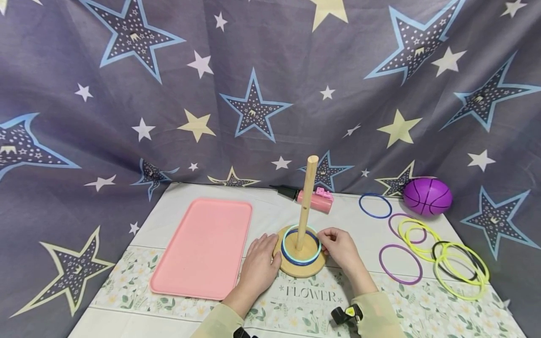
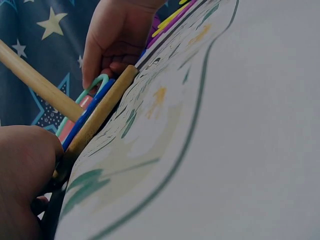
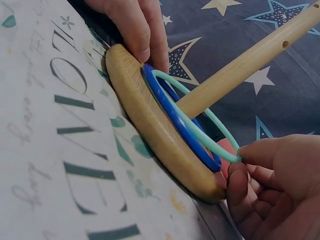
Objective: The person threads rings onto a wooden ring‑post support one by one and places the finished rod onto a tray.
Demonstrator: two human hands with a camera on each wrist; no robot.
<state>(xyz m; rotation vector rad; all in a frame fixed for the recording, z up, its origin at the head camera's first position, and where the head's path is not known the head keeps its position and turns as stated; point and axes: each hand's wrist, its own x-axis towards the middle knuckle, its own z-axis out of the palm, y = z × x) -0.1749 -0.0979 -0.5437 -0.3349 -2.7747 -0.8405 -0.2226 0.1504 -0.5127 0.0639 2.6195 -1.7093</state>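
A wooden stand with a round base (image 1: 301, 268) and an upright peg (image 1: 307, 197) sits on the table's front middle. A blue ring (image 1: 296, 260) and a teal ring (image 1: 302, 259) lie around the peg on the base. My left hand (image 1: 270, 251) rests straight fingers on the base's left rim (image 3: 150, 125). At the right side, my right hand (image 1: 326, 238) pinches the teal ring (image 3: 200, 130) between thumb and finger, lifting that edge slightly off the blue ring (image 3: 175, 120). In the left wrist view the base edge (image 2: 100, 115) and both rings show side-on.
A pink tray (image 1: 203, 246) lies left of the stand. Behind it is a pink pump (image 1: 317, 201). A purple ball (image 1: 427, 196) sits at the back right. A loose blue ring (image 1: 375, 205), a purple ring (image 1: 400, 264) and several yellow rings (image 1: 460, 274) lie at the right.
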